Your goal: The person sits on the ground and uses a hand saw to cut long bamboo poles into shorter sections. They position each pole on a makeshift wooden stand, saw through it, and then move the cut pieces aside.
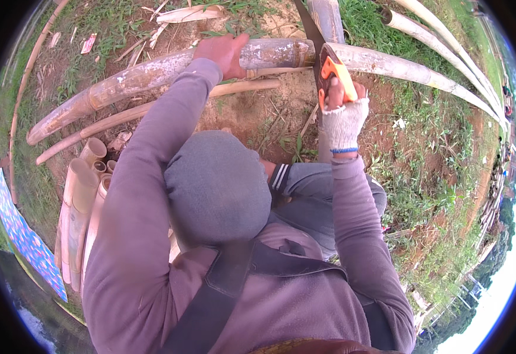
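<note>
A thick, weathered bamboo pole lies crosswise in front of me, running from the left out to the far right. My bare left hand grips it left of the middle, fingers wrapped over its far side. In a white knit glove with fingertips bare, my right hand is closed round the orange handle of a hand saw. The saw blade points away from me and crosses the pole just right of a node. How deep the blade sits in the bamboo I cannot tell.
Another bamboo pole runs beneath the crossing. A thinner pole lies nearer me. Cut bamboo tubes are bunched at my left, by a blue patterned sheet. Long poles stretch far right. Husk scraps litter the ground.
</note>
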### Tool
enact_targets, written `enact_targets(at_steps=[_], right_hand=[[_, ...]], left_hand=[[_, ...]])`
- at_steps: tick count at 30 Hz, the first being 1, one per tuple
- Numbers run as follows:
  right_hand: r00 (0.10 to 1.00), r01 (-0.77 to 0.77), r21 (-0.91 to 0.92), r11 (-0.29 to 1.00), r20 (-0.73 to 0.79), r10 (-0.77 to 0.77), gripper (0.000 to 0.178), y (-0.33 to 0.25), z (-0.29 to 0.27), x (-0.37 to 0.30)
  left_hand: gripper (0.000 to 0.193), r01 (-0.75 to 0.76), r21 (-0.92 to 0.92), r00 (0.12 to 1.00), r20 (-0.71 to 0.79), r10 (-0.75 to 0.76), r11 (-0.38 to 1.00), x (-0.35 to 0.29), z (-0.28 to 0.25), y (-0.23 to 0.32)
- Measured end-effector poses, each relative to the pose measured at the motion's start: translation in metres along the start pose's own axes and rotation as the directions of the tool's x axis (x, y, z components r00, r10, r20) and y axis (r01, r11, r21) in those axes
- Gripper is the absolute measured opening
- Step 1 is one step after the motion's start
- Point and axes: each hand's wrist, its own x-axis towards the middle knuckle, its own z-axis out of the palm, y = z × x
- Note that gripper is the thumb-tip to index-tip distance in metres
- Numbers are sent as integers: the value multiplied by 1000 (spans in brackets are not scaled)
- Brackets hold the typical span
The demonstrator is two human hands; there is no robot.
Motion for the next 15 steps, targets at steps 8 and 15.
enact_targets(at_steps=[8,15], right_hand=[[960,-204,-17,979,189,204,30,5,-123,-166],[991,-88,-68,994,90,94,25,26,-29,-48]], left_hand=[[86,48,-11,997,59,-47,999,-13,-4,-13],[86,28,17,999,36,-29,999,-1,-1,-1]])
